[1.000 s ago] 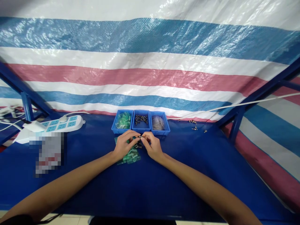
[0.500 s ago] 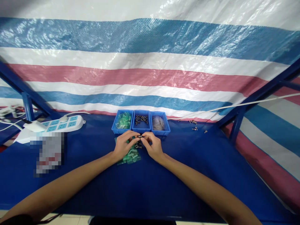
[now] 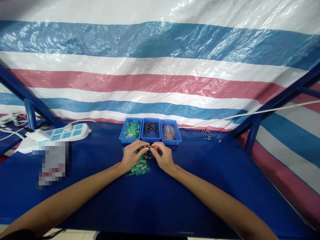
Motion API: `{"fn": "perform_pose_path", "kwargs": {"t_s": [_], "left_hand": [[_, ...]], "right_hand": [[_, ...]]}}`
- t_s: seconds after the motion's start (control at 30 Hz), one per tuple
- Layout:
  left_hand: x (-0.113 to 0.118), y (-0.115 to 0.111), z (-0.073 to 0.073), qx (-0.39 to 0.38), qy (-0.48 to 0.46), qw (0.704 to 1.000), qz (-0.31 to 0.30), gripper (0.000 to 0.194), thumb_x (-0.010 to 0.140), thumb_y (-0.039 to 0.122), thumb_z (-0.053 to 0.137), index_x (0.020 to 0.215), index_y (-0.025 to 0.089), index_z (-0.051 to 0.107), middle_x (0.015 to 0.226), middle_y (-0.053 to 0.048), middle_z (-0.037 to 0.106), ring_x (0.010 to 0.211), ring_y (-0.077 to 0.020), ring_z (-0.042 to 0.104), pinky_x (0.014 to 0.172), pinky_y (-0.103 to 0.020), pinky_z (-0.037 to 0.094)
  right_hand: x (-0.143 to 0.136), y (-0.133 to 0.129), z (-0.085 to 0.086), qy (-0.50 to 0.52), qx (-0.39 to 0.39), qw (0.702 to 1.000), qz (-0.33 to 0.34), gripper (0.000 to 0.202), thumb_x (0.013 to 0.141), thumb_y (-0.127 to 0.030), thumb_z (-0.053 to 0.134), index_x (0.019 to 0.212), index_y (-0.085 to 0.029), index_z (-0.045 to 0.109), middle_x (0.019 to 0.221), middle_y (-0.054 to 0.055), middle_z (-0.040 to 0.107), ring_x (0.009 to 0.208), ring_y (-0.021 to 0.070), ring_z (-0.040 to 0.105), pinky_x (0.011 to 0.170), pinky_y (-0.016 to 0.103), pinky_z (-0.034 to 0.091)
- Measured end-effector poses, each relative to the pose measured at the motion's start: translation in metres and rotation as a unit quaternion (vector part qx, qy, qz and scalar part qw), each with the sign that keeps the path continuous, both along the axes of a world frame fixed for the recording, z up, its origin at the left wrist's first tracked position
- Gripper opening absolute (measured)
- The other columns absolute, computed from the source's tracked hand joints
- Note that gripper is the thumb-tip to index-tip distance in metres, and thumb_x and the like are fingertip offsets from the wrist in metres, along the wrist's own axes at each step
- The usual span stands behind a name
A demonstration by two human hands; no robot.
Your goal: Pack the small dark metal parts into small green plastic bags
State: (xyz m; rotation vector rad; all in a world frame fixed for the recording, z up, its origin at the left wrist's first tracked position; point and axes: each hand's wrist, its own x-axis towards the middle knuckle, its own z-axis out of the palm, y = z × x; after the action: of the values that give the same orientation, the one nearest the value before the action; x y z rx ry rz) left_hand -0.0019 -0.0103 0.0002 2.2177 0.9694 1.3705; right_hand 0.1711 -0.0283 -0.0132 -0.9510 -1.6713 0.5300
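Note:
My left hand (image 3: 132, 155) and my right hand (image 3: 163, 156) meet at the fingertips over the blue table, pinching one small dark metal part (image 3: 149, 146) between them. Under and beside the hands lies a pile of green plastic pieces (image 3: 140, 166) with a few dark metal parts (image 3: 147, 155) next to it. Just behind the hands stand three blue bins in a row: the left bin (image 3: 131, 129) holds green pieces, the middle bin (image 3: 151, 129) dark metal parts, the right bin (image 3: 170, 131) a greyish heap.
A white and blue power strip (image 3: 62, 133) with cables lies at the left, a blurred patch (image 3: 52, 163) in front of it. A few loose metal parts (image 3: 206, 133) lie at the back right. A striped tarp (image 3: 160, 73) and blue frame posts (image 3: 252, 136) close off the bench.

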Motion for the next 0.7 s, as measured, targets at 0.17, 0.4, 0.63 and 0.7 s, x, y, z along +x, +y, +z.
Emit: {"fn": "perform_pose_path", "kwargs": {"t_s": [0.17,0.4,0.63,0.7], "left_hand": [[0.0001,0.0005,-0.0003,0.001,-0.003,1.0,-0.002,0.016,0.086,0.026,0.061,0.097,0.017,0.068,0.081,-0.004,0.065,0.066,-0.0111,0.058,0.061,-0.021,0.05],[0.0001,0.0001,0.0003,0.0,-0.008,1.0,0.0,0.015,0.086,0.026,0.061,0.096,0.017,0.069,0.08,-0.004,0.065,0.064,-0.0111,0.058,0.059,-0.021,0.049],[0.0001,0.0002,0.0007,0.002,-0.006,1.0,0.0,0.016,0.086,0.027,0.061,0.096,0.018,0.068,0.079,-0.004,0.066,0.068,-0.0129,0.06,0.063,-0.023,0.049],[0.0,0.0002,0.0008,0.002,-0.007,1.0,0.001,0.017,0.086,0.028,0.06,0.097,0.018,0.069,0.08,-0.004,0.066,0.068,-0.0131,0.06,0.063,-0.023,0.05]], "right_hand": [[-0.0004,0.0003,-0.0008,0.001,-0.005,1.0,-0.005,0.016,0.089,-0.031,0.053,0.094,-0.017,0.06,0.068,-0.002,0.054,0.055,0.0097,0.05,0.056,0.021,0.044],[-0.0002,-0.0002,-0.0011,-0.002,-0.003,1.0,-0.011,0.016,0.089,-0.031,0.053,0.094,-0.017,0.061,0.068,-0.001,0.055,0.057,0.0106,0.052,0.057,0.022,0.044],[-0.0002,0.0,-0.0001,-0.001,0.002,1.0,-0.008,0.016,0.089,-0.03,0.054,0.092,-0.017,0.062,0.071,0.0,0.058,0.057,0.0107,0.052,0.058,0.022,0.044],[-0.0003,-0.0001,0.0001,-0.002,0.0,1.0,-0.008,0.016,0.089,-0.031,0.054,0.091,-0.017,0.062,0.073,0.001,0.059,0.058,0.011,0.052,0.059,0.022,0.045]]}}
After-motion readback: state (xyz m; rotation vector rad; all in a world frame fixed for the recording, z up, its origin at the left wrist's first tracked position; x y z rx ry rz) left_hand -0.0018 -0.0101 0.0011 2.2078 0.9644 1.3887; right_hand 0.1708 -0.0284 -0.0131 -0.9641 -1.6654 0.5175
